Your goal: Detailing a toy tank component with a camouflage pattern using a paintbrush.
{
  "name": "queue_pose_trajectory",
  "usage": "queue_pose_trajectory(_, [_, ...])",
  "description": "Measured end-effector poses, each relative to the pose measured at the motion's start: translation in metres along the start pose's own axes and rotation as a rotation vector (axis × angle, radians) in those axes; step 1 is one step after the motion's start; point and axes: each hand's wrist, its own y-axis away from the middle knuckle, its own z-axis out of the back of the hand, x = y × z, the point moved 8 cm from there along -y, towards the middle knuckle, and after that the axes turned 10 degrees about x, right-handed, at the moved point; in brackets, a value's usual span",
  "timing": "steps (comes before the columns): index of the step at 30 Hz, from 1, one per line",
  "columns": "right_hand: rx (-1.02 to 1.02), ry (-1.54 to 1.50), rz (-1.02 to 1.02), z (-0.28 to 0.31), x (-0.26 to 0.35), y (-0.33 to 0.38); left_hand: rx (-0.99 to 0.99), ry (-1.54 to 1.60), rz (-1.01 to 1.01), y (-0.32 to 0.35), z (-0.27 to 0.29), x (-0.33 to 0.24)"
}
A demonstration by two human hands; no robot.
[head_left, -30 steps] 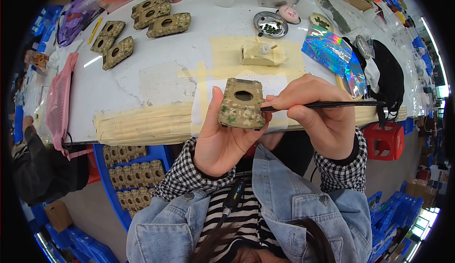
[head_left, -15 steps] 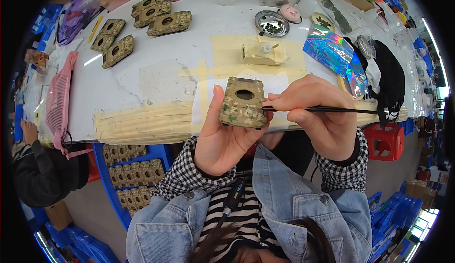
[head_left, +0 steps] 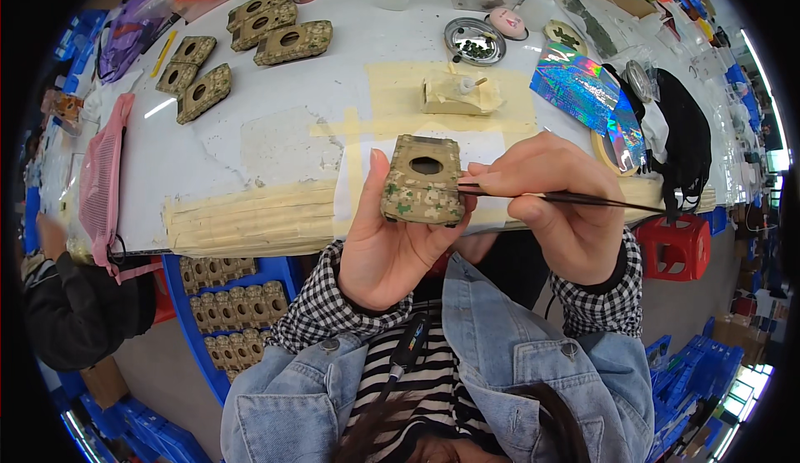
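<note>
Your taped table edge (head_left: 250, 217) ran along the near side, and the hull (head_left: 422, 192) was held up over it, in front of your chest. To the left of the hull, white tabletop (head_left: 225, 142) stretched as far as the pink mesh (head_left: 107, 171). The pale block (head_left: 462, 98) stood just beyond the hull, limiting your room on the far side; shiny film (head_left: 575, 88) lay farther right.

Below the edge on your left, the blue tray (head_left: 172, 284) held rows of hulls like yours. The round dish (head_left: 477, 26) past the block contained small dark green pieces (head_left: 475, 50). Six more hulls (head_left: 293, 44) sat on the table, far to the left.

Your hull's long axis ran away from you, near end a little to the left, its top face and round hole turned up to your view. The wider, patterned end pointed toward you.

Your left hand (head_left: 383, 250) cradled it, thumb along the left side, fingers beneath. Your right hand (head_left: 575, 205) pinched black tweezers (head_left: 621, 204), their tips at the hull's right side; I could not tell whether they touched.
</note>
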Motion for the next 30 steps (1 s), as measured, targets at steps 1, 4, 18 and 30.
queue_pose_trajectory(1, [-0.009,0.028,0.01,0.0,0.002,0.002,0.009,-0.003,0.012,-0.002,0.0,0.002])
queue_pose_trajectory(4, [-0.031,0.128,0.087,-0.004,0.008,0.006,-0.048,-0.09,-0.02,-0.003,0.001,-0.002])
queue_pose_trajectory(18, [-0.01,0.32,0.182,-0.019,0.011,0.025,-0.103,-0.251,-0.032,-0.004,0.007,-0.002])
queue_pose_trajectory(30, [0.054,0.316,0.177,-0.021,0.009,0.026,-0.096,-0.304,-0.02,-0.004,0.008,-0.002])
